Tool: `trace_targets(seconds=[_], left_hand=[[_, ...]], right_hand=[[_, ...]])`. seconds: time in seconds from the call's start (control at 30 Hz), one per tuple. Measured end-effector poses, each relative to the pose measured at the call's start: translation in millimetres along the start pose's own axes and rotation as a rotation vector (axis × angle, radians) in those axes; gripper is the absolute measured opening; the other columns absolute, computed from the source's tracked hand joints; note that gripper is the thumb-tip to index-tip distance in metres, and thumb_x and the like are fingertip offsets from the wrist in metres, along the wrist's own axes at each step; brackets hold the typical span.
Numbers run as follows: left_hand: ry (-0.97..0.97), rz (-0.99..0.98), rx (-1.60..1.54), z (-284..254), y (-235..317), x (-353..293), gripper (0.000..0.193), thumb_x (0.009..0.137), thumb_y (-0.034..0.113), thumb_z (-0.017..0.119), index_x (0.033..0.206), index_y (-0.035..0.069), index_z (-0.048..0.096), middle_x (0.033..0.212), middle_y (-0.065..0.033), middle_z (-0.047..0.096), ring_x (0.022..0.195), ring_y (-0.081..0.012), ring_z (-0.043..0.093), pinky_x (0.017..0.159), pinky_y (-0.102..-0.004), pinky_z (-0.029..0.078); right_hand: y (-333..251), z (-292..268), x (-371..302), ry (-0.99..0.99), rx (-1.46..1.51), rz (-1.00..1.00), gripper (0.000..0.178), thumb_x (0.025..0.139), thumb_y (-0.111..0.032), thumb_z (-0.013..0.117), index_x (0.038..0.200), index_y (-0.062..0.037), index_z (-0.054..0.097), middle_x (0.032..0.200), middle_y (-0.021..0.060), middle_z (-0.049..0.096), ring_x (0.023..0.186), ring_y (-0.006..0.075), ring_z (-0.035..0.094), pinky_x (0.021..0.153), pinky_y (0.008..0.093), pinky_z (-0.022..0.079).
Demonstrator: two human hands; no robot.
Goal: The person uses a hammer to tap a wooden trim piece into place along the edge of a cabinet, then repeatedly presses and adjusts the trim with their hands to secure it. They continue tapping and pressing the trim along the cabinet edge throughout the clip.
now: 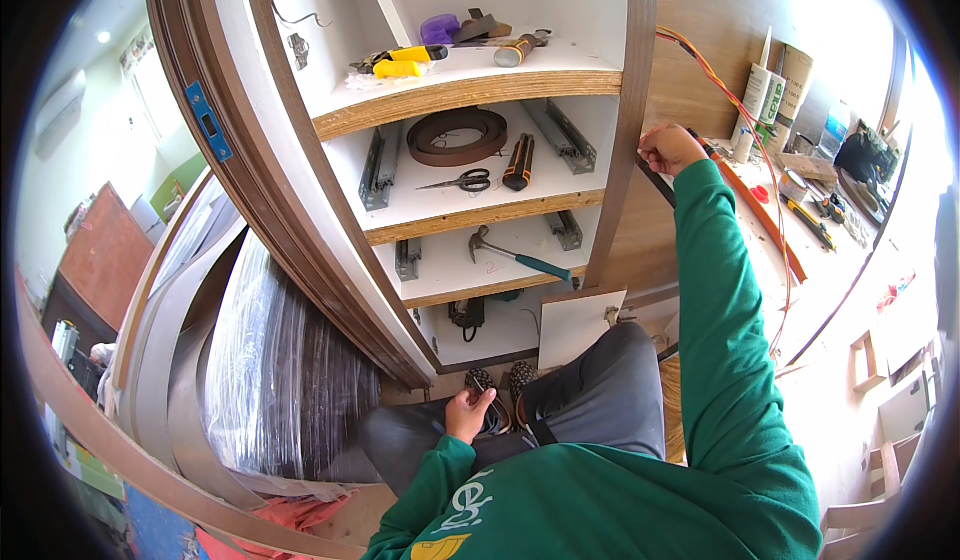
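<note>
- The right hand [668, 148] is raised to the front edge of the brown side panel [628, 130] of the shelf unit, fingers pressed together, pinching the top end of a dark edging strip [660, 182] that runs down along that edge.
- The left hand [466, 412] is low, by the person's knees, its fingers curled around a small dark thing; what it is cannot be told.
- Just beside that hand, two patterned shoes [500, 380] rest at the foot of the unit.
- Top shelf [470, 95]: a yellow-handled tool [405, 60], a purple cup-like thing [438, 30] and a wooden-handled tool [516, 50] lie along its front edge.
- Second shelf [480, 215]: a coil of brown edging tape [458, 137] at the middle, scissors [462, 181] near the front edge, an orange-and-black knife [517, 162] beside them, metal drawer slides [378, 168] at the left and right ends.
- Third shelf [470, 288]: a hammer [515, 254] with a teal grip lies across it.
- Bottom compartment: a dark power tool [466, 314] and a loose white board [578, 328] at the front.
- To the right, a workbench [800, 260] carries sealant tubes [760, 95] at its far edge and small tools.
- To the left, plastic-wrapped dark rolls [280, 370] stand against the unit's door frame.
</note>
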State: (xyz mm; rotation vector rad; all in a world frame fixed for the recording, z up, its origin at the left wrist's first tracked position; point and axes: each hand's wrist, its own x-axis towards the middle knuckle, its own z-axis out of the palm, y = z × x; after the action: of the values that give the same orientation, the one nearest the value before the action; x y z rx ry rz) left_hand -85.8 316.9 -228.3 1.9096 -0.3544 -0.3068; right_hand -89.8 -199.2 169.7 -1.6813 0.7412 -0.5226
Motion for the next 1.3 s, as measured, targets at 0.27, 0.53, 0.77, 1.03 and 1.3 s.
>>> trace_targets(seconds=[0.27, 0.53, 0.77, 1.03, 1.3], left_hand=[[0.007, 0.008, 0.01, 4, -6, 3, 0.055, 0.087, 0.05, 0.082, 0.088, -0.003, 0.07, 0.078, -0.0114, 0.073, 0.071, -0.0187, 0.068, 0.069, -0.0346, 0.054], [-0.018, 0.003, 0.026, 5, -4, 3, 0.057, 0.087, 0.052, 0.081, 0.084, -0.003, 0.068, 0.075, -0.0121, 0.071, 0.068, -0.0205, 0.065, 0.068, -0.0362, 0.053], [0.001, 0.005, 0.011, 3, -4, 2, 0.055, 0.087, 0.05, 0.082, 0.088, -0.004, 0.07, 0.078, -0.0118, 0.073, 0.07, -0.0186, 0.067, 0.069, -0.0353, 0.053], [-0.004, -0.01, -0.013, 3, -4, 3, 0.055, 0.087, 0.05, 0.082, 0.089, -0.004, 0.07, 0.079, -0.0113, 0.073, 0.071, -0.0185, 0.068, 0.069, -0.0348, 0.054], [0.007, 0.007, -0.016, 4, -6, 3, 0.056, 0.086, 0.051, 0.082, 0.09, -0.004, 0.071, 0.08, -0.0118, 0.074, 0.072, -0.0196, 0.069, 0.071, -0.035, 0.055]], right_hand=[[-5, -1, -3, -0.025, 0.035, 0.056, 0.015, 0.093, -0.009, 0.061, 0.079, -0.0055, 0.064, 0.068, 0.003, 0.063, 0.05, 0.0081, 0.053, 0.043, 0.0227, 0.044], [-3, -4, 5, -0.056, 0.065, 0.08, 0.012, 0.094, -0.01, 0.06, 0.083, -0.0053, 0.063, 0.071, 0.004, 0.064, 0.051, 0.0092, 0.054, 0.044, 0.0229, 0.046], [0, -8, 9, -0.112, 0.025, 0.083, 0.004, 0.092, -0.004, 0.064, 0.088, -0.0038, 0.064, 0.074, 0.0056, 0.065, 0.059, 0.0127, 0.063, 0.053, 0.0272, 0.056], [6, -13, 1, -0.129, 0.103, 0.009, 0.008, 0.091, 0.001, 0.068, 0.096, -0.0036, 0.065, 0.084, 0.0077, 0.068, 0.068, 0.015, 0.066, 0.06, 0.0287, 0.06], [7, -11, 0, -0.166, -0.078, -0.092, 0.008, 0.09, -0.004, 0.068, 0.089, -0.0104, 0.064, 0.08, -0.0004, 0.064, 0.066, 0.0088, 0.061, 0.059, 0.0251, 0.057]])
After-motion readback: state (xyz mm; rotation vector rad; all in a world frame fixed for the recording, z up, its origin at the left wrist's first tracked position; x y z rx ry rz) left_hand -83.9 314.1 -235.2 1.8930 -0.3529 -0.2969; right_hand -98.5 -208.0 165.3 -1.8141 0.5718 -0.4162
